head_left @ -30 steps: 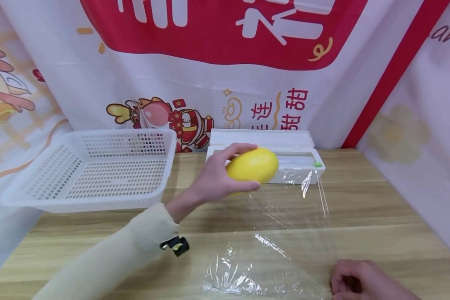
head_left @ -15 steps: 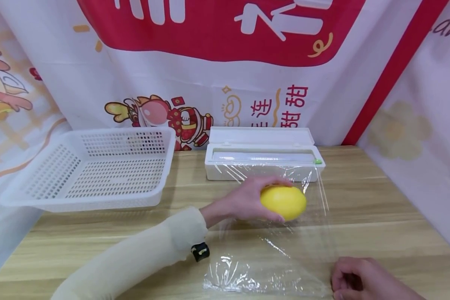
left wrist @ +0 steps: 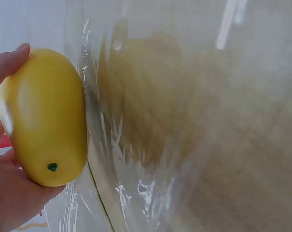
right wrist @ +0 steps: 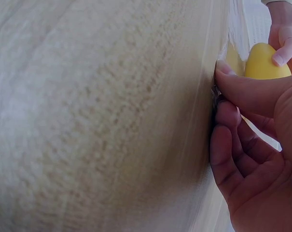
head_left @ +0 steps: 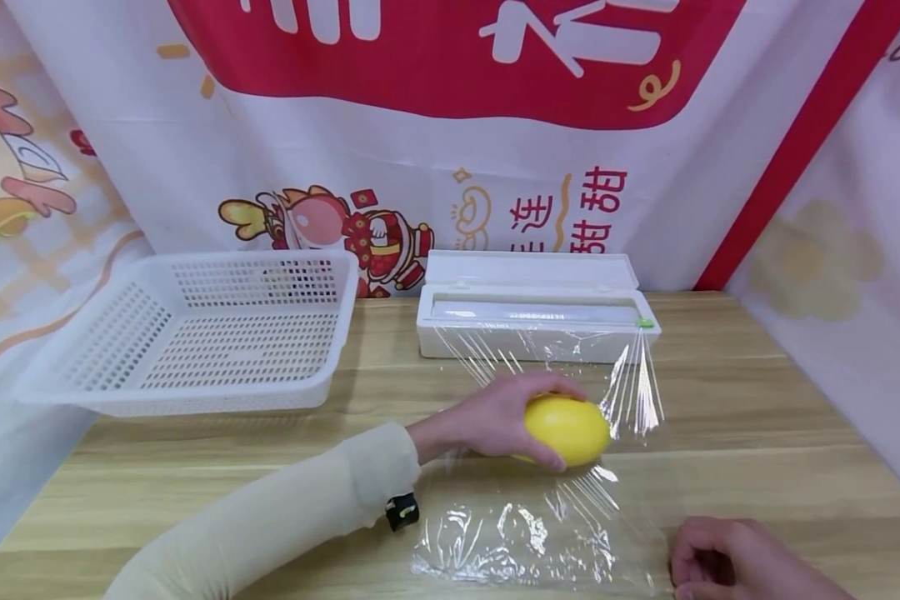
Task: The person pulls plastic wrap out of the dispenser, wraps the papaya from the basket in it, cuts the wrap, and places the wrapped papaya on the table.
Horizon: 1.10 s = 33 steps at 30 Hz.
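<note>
My left hand point(head_left: 491, 417) grips a smooth, oval yellow fruit point(head_left: 568, 430) from its left side, thumb toward me. A small green nub shows on the fruit's end in the left wrist view. Below the fruit lies a sheet of clear cling film point(head_left: 506, 542), creased around it. The film runs out from a white cling film box point(head_left: 480, 343) with its lid up and a roll inside. At the sheet's near right corner my right hand point(head_left: 738, 558) pinches the film edge between thumb and curled fingers, low at the wooden table.
A white perforated plastic basket point(head_left: 322, 387) stands at the back left of the wooden table point(head_left: 765, 450). A green slider point(head_left: 646, 322) sits at the right end of the box's front edge. Printed cloth point(head_left: 390, 158) hangs behind and at both sides.
The left hand has carried the yellow fruit from in front of the box, rightward and nearer, down onto the film. The film now shows more creases. The right hand has stayed nearly still.
</note>
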{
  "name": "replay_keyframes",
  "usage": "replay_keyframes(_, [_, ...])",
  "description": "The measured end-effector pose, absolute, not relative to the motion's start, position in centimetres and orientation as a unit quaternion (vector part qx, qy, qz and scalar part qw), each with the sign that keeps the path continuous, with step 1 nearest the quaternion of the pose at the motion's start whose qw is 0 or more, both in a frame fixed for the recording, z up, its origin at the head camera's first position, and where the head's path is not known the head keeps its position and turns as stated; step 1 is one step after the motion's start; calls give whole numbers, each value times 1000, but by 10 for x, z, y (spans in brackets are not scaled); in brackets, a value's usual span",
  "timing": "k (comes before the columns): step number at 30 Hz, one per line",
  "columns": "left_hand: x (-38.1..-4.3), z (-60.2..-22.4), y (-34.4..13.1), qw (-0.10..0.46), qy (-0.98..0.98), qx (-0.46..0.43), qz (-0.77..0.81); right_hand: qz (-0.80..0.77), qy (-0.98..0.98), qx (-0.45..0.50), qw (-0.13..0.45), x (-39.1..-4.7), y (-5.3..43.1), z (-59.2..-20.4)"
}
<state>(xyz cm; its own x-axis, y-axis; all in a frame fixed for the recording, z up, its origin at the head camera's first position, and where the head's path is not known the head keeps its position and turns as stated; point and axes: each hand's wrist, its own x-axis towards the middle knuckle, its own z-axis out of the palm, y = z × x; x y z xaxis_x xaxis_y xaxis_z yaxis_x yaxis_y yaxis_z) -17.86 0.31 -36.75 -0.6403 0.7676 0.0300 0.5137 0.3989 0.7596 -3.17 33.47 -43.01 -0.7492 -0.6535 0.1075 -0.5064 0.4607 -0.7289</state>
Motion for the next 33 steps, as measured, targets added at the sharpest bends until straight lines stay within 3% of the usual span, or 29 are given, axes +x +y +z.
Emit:
replay_keyframes(27, [-169,-373,-2,139,842,383,354,-386,855,-340,58,-32,335,-440])
replay_keyframes(33, [-166,-375,-2,110,850,382,345,-377,865,-327,54,-31,336,-441])
